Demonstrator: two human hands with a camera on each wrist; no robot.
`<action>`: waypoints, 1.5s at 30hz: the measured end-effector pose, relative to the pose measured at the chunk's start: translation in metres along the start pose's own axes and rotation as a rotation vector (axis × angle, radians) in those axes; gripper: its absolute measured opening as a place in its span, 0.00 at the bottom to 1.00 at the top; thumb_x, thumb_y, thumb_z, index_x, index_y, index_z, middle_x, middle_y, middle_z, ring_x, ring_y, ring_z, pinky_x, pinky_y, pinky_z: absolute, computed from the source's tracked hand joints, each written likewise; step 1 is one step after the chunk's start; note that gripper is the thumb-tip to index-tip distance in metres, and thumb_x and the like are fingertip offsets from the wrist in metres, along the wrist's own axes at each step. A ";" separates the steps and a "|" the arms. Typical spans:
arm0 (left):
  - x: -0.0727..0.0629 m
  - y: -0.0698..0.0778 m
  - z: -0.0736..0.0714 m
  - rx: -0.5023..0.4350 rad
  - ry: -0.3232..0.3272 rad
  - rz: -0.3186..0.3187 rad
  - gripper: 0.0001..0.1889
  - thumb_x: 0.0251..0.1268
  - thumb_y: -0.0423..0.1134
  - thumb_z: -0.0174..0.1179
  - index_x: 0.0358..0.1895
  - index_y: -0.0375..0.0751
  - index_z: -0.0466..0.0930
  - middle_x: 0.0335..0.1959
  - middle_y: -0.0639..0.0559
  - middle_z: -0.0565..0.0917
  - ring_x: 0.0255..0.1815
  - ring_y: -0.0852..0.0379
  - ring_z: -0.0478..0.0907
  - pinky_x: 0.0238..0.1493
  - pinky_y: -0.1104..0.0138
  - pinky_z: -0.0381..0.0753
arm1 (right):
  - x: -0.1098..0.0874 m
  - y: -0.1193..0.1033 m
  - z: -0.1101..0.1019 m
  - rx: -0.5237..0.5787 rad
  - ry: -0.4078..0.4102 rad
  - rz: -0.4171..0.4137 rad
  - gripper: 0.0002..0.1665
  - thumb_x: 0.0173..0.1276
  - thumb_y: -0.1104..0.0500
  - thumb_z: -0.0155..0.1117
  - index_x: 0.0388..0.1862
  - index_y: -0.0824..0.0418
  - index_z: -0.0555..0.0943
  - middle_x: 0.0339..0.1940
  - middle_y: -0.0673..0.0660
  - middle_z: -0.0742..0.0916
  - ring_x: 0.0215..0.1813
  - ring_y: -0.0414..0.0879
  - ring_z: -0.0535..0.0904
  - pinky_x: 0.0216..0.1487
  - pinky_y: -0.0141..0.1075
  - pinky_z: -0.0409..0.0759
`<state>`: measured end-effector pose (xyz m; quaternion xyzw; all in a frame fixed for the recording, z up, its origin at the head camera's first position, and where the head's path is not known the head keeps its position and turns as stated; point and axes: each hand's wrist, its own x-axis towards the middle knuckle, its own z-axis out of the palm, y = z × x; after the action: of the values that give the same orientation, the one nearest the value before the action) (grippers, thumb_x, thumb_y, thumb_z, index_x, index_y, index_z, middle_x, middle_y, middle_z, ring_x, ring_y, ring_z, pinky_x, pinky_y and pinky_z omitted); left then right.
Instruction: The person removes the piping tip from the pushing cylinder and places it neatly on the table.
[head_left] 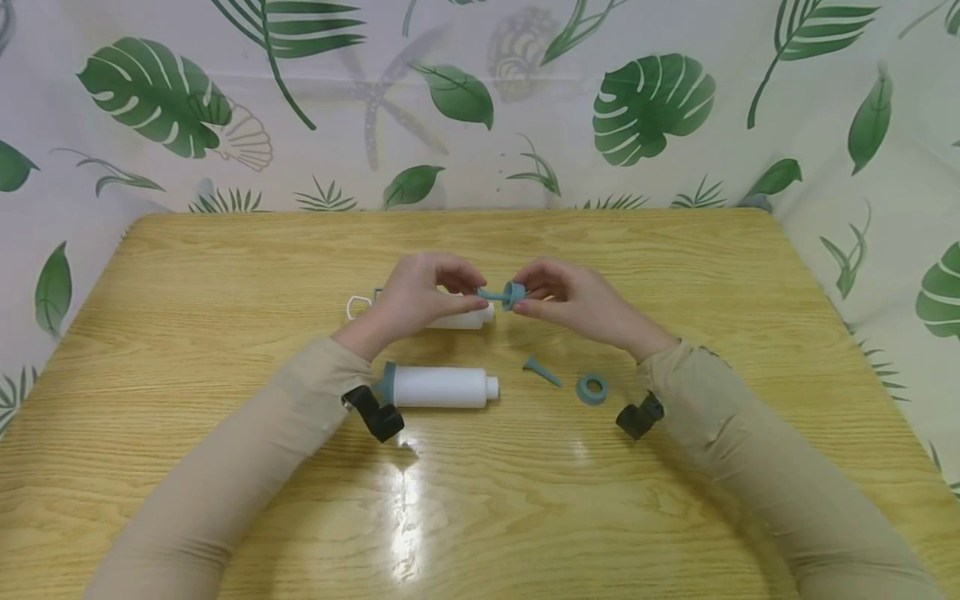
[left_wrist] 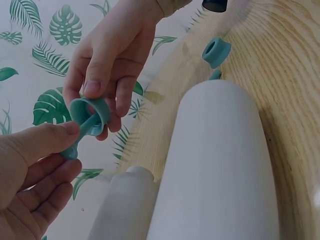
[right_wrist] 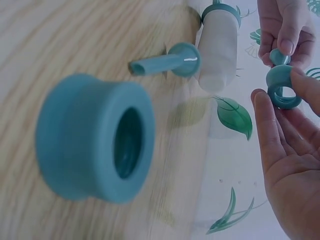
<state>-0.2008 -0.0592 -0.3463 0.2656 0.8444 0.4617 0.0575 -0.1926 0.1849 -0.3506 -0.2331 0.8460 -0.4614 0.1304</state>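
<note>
Above the table, my left hand pinches a teal spout by its flared end between thumb and fingers. My right hand holds a teal ring cap by its rim. In the left wrist view the spout's narrow end reaches inside the ring cap. Under the left hand lies a white bottle, partly hidden. Nearer to me a second white bottle lies on its side, with a teal piece at its left end.
A loose teal spout and another ring cap lie on the wooden table, right of the near bottle. A white loop shows left of the far bottle. Leaf-patterned cloth hangs behind the table.
</note>
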 end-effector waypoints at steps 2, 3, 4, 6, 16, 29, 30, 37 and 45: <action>0.001 -0.001 0.000 0.000 0.003 -0.004 0.11 0.54 0.37 0.71 0.40 0.39 0.85 0.34 0.52 0.86 0.34 0.58 0.80 0.40 0.66 0.78 | -0.001 0.001 -0.001 0.004 0.003 0.001 0.21 0.65 0.54 0.67 0.53 0.61 0.77 0.44 0.54 0.84 0.46 0.46 0.81 0.47 0.39 0.79; 0.001 -0.001 0.000 0.002 0.002 -0.004 0.11 0.54 0.36 0.71 0.40 0.39 0.85 0.34 0.51 0.86 0.34 0.58 0.80 0.40 0.66 0.78 | -0.001 0.001 -0.002 0.008 0.004 0.003 0.21 0.65 0.54 0.67 0.53 0.61 0.77 0.44 0.54 0.84 0.46 0.46 0.81 0.48 0.39 0.79; 0.002 -0.001 -0.001 0.004 0.003 -0.003 0.11 0.54 0.36 0.71 0.40 0.38 0.85 0.35 0.50 0.86 0.34 0.58 0.80 0.40 0.66 0.78 | -0.002 0.001 -0.002 0.008 0.006 0.004 0.21 0.65 0.54 0.67 0.53 0.61 0.77 0.44 0.54 0.84 0.46 0.46 0.81 0.48 0.39 0.79; 0.002 0.000 -0.001 0.007 -0.001 -0.006 0.11 0.53 0.36 0.71 0.40 0.38 0.85 0.35 0.49 0.86 0.35 0.58 0.81 0.40 0.66 0.78 | -0.003 0.001 -0.004 0.011 0.011 0.007 0.20 0.64 0.54 0.67 0.53 0.60 0.77 0.43 0.54 0.84 0.46 0.45 0.81 0.47 0.39 0.79; 0.008 0.002 -0.001 0.007 -0.035 -0.032 0.11 0.55 0.37 0.70 0.40 0.38 0.85 0.35 0.52 0.85 0.36 0.58 0.80 0.42 0.67 0.78 | -0.009 0.005 -0.010 -0.024 0.030 0.023 0.21 0.64 0.52 0.68 0.53 0.59 0.77 0.44 0.53 0.84 0.47 0.45 0.81 0.49 0.40 0.79; 0.016 0.005 0.000 0.022 -0.062 -0.044 0.12 0.54 0.38 0.71 0.40 0.37 0.84 0.34 0.52 0.85 0.36 0.60 0.81 0.42 0.67 0.78 | -0.017 0.011 -0.021 -0.056 0.052 0.057 0.21 0.64 0.53 0.68 0.52 0.59 0.77 0.45 0.53 0.84 0.48 0.45 0.80 0.50 0.41 0.79; 0.016 0.005 0.000 0.019 -0.065 -0.046 0.12 0.54 0.38 0.71 0.40 0.37 0.84 0.34 0.52 0.85 0.37 0.60 0.81 0.43 0.67 0.78 | -0.017 0.012 -0.022 -0.059 0.054 0.059 0.21 0.63 0.53 0.68 0.52 0.59 0.77 0.45 0.53 0.84 0.49 0.45 0.80 0.50 0.41 0.79; 0.023 0.009 0.004 0.033 -0.095 -0.047 0.13 0.54 0.38 0.71 0.41 0.36 0.84 0.36 0.52 0.84 0.38 0.60 0.81 0.43 0.68 0.78 | -0.022 0.016 -0.029 -0.111 0.063 0.071 0.21 0.63 0.52 0.69 0.52 0.59 0.78 0.46 0.52 0.83 0.50 0.46 0.79 0.52 0.43 0.78; 0.033 0.009 0.013 0.044 -0.130 -0.039 0.12 0.55 0.38 0.70 0.41 0.37 0.84 0.36 0.52 0.85 0.37 0.60 0.81 0.42 0.70 0.78 | -0.027 0.020 -0.036 -0.152 0.065 0.061 0.20 0.62 0.56 0.70 0.51 0.60 0.79 0.44 0.53 0.83 0.48 0.45 0.79 0.50 0.41 0.79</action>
<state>-0.2210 -0.0289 -0.3410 0.2796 0.8538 0.4236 0.1156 -0.1904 0.2337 -0.3479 -0.2014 0.8891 -0.3991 0.0985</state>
